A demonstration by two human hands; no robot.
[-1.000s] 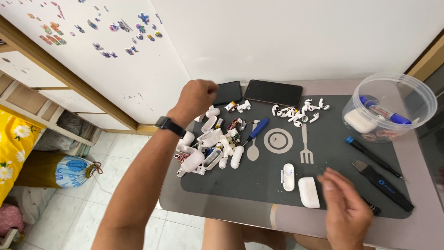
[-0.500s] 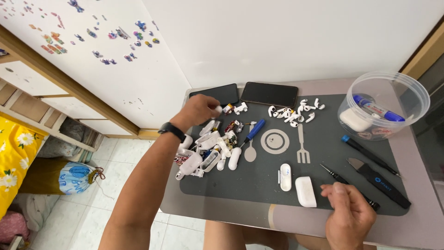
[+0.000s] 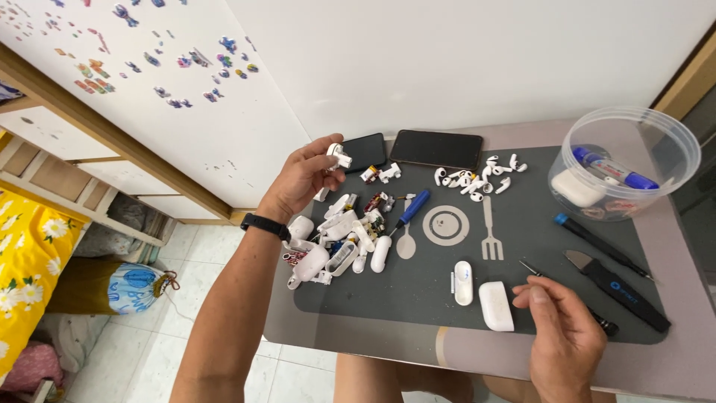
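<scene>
We note two dark, blank phone screens lying side by side at the far edge of the worktop, the left phone smaller. Small colourful stickers scatter across the white wall panel at upper left. A blue mark sits on the black pry tool at right.

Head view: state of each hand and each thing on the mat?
left hand: raised above the mat, pinching a small white earbud part
right hand: at the table's near edge, on a thin screwdriver
white charging case: shut, flat
small white oblong part: flat, beside the case
clear tub: lidless, holds a pen and a white piece
two phones: screens dark
pile of case parts: taken apart, loose
</scene>
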